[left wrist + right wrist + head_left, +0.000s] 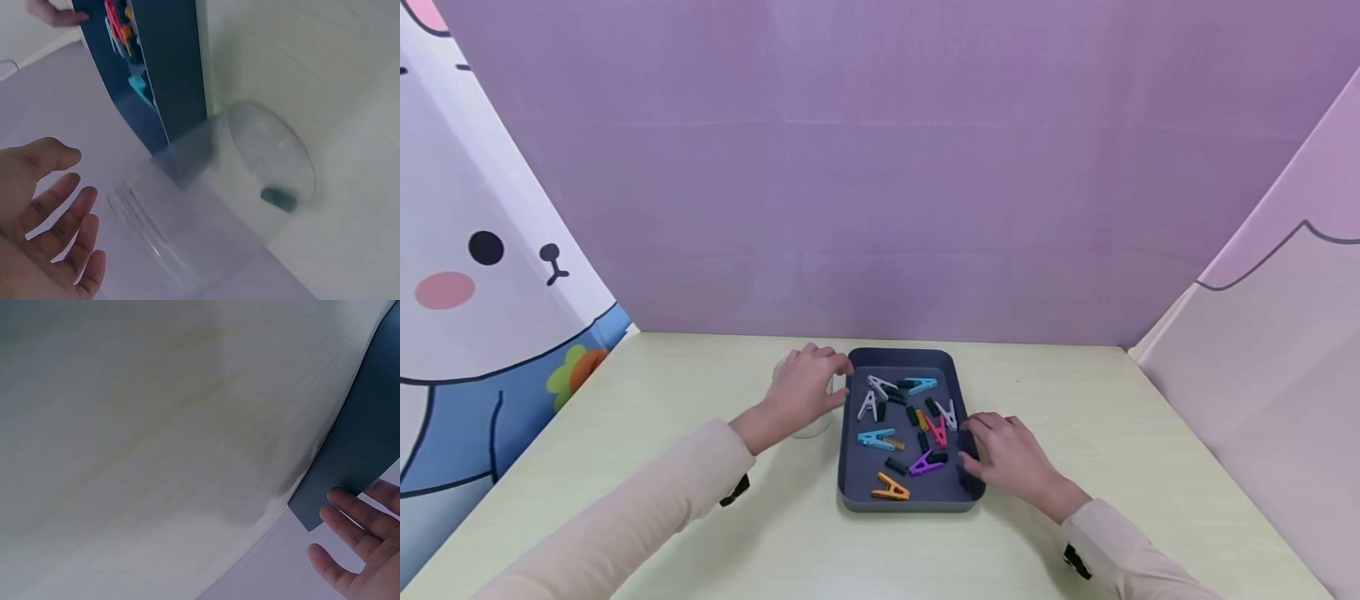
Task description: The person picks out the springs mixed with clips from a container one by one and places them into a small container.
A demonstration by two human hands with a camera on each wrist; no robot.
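On my feed, the left hand [803, 386]—fingers relaxed, holding nothing—was near the clear container [181, 219], which stood upright with a dark piece [279, 199] inside, beside the tray [910, 505] of clips [895, 494]. I noted the right hand [1013, 458], fingers loosely bent, empty, at the tray's right rim.

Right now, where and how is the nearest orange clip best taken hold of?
Probably pinch the orange clip by its narrower right end, coming down from above: it lies flat, legs splayed leftward, and the dark grey tray has raised walls hindering low approaches.
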